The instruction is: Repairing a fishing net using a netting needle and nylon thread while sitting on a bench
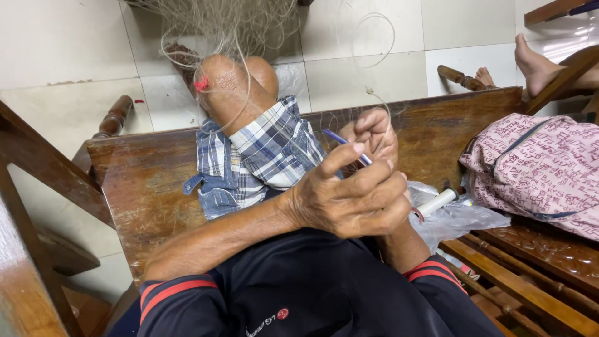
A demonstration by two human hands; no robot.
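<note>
My left hand (349,200) reaches across my lap, its fingers closed around a thin blue netting needle (340,138). Just behind it, my right hand (376,132) is a fist pinching fine pale net line (377,93), which loops upward. A pale fishing net (231,25) hangs over my raised knee (234,84), with a small red bit (201,83) on it. I sit on a dark wooden bench (143,187) in plaid shorts.
A clear plastic bag (462,218) with a white cylinder (438,201) on it lies right of my hands. A pink patterned bag (536,168) rests on the bench at the right. Another person's bare feet (533,62) show at the top right on the tiled floor (62,43).
</note>
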